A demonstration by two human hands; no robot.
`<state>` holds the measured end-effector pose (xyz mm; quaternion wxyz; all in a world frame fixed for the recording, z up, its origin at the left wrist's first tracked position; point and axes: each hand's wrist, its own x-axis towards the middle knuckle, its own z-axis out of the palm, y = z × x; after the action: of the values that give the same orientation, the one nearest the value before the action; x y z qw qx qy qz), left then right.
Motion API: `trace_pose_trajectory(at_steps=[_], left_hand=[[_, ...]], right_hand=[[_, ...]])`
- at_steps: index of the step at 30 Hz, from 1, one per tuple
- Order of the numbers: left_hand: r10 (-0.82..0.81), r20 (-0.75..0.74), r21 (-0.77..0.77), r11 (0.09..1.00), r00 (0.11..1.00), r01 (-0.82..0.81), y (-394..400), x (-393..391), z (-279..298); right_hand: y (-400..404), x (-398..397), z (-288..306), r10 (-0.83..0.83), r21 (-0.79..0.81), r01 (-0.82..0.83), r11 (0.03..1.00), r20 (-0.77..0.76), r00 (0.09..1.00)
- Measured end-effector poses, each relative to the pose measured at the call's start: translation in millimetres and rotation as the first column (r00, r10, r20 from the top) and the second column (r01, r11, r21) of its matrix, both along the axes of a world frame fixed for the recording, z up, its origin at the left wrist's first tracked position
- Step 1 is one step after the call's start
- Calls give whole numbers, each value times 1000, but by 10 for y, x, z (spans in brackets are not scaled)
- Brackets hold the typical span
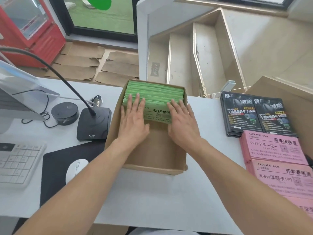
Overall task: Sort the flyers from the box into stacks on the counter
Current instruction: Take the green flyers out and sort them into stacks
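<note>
Flyers (155,96), the green ones, stand packed on edge in the far half of the box (152,160), which sits mid-tabletop (144,197) right in front of me. The near half of the box is bare cardboard. My left hand (132,122) and right hand (183,123) both lie on the front of the bundle, fingers (135,103) straight and a little spread, resting flat on the paper and gripping nothing yet. The frontmost sheet leans toward me between my hands, its print showing.

To my right, black stacks (254,114) lie side by side, with pink stacks (277,160) nearer me, just beside them. So green looks like the last colour to come out.

Risks, as I judge them: the bundle is thick and the sheets are likely slippery, so if I lift with flat hands pressing only the front, the middle could sag and fan out into the box. Pulling too big a handful might drag the light box toward the edge. On my left a microphone base (94,123) stands close to the box wall, its gooseneck arching over the cables; swinging a stack that way could knock it
</note>
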<state>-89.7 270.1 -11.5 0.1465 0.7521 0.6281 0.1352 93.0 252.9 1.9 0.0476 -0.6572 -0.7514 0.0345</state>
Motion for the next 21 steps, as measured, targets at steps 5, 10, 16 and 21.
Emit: trace_pose_trajectory(at_steps=[5,10,16,21], left_hand=[[45,92,98,994,995,-54,19,55,-36],[83,37,197,976,996,-89,114,44,-50],[106,53,257,960,993,-116,164,52,-31],[109,95,403,905,989,-139,158,56,21]], right_hand=[[-25,0,-106,-17,273,37,961,-76,997],[-56,-27,-107,7,328,37,944,-131,991],[-34,-23,-87,-57,375,66,925,-37,998],[-52,3,-102,-53,376,39,926,26,998]])
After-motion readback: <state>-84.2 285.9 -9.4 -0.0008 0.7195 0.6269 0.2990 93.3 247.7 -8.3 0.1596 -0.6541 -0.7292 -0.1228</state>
